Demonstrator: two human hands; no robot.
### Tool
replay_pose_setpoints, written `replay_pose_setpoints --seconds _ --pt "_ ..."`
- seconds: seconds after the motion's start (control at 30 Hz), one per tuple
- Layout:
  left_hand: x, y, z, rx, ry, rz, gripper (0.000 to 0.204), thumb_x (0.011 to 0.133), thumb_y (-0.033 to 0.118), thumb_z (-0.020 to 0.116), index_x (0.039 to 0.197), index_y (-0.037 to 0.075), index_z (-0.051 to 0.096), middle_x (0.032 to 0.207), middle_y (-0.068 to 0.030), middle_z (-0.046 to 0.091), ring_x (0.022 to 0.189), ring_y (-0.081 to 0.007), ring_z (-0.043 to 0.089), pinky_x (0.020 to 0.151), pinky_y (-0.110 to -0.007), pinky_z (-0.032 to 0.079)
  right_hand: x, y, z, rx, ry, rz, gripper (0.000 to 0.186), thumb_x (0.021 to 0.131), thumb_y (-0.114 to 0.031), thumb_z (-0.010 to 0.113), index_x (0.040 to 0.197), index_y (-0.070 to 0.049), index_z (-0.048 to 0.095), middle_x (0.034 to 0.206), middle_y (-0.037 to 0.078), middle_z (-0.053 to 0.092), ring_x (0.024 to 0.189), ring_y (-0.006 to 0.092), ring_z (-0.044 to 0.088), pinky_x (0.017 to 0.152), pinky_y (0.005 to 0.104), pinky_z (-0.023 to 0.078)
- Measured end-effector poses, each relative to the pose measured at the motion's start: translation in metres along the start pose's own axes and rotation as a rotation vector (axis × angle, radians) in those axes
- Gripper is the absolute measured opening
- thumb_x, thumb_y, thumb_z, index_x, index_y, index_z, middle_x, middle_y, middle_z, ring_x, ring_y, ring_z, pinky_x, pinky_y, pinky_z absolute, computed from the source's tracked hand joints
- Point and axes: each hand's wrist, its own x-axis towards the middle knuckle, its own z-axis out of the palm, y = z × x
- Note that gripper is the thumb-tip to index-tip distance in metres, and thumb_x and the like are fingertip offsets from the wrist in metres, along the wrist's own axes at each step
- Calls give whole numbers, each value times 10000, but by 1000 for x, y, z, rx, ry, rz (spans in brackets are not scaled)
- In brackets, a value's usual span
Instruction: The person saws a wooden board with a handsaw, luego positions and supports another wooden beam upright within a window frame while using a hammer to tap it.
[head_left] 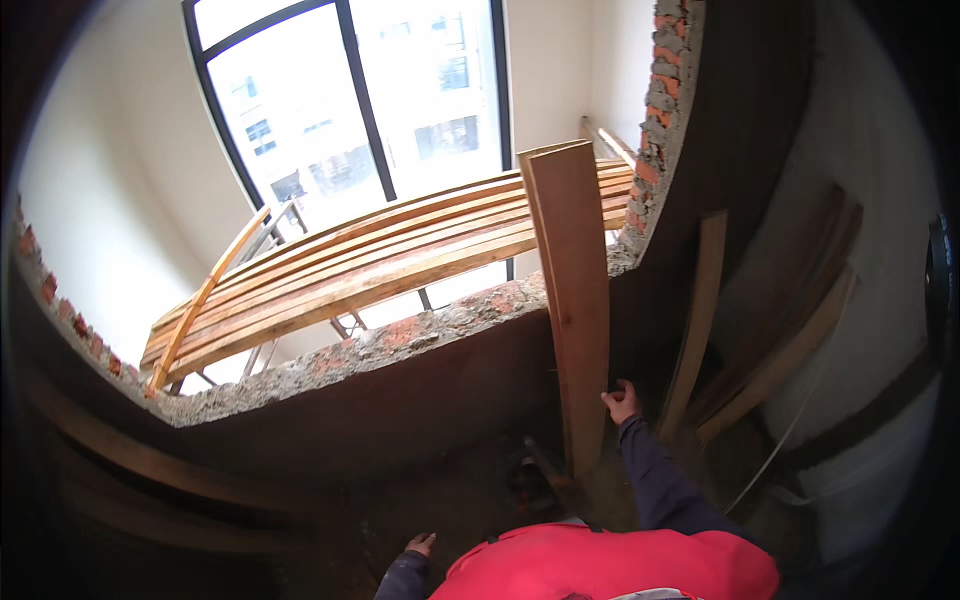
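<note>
A long wooden board stands nearly upright, leaning at the opening's sill; a second board edge shows along its left side. Beside its lower right edge is my right hand, thumb and fingers apart and bent toward the wood. The thumb tip comes right up to the edge; whether it touches I cannot tell. My left hand hangs low near my body, fingers loosely extended, with nothing visible in it. The board's foot rests in the dim area below.
Beyond the rough brick sill, several planks form a raised platform before a large window. More boards lean at the right wall, with a pale cord near them. Curved-looking timbers lie at left.
</note>
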Motion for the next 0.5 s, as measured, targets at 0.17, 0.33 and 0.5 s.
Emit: replay_pose_setpoints --seconds 0.17,0.33,0.5 --pt "-51 -62 0 13 127 -280 477 907 351 591 1232 2 573 1132 -140 647 1000 -248 625 838 -346 494 55 -23 14 83 -30 -40 691 759 -300 772 1302 -43 429 974 105 630 865 223 628 769 372 510" --pt "-110 -105 33 -182 243 -508 389 925 331 562 1177 36 590 1057 -107 659 912 -281 636 784 -426 505 100 -58 17 81 -17 -98 755 779 -396 742 1342 -38 387 1077 156 611 968 261 614 833 377 494" --pt "-144 -89 54 -299 435 -521 307 931 305 559 1135 79 598 990 -77 653 805 -260 633 688 -439 520 161 -91 8 -49 51 -146 831 780 -536 686 1356 -10 398 1295 217 522 1212 330 506 987 403 424"
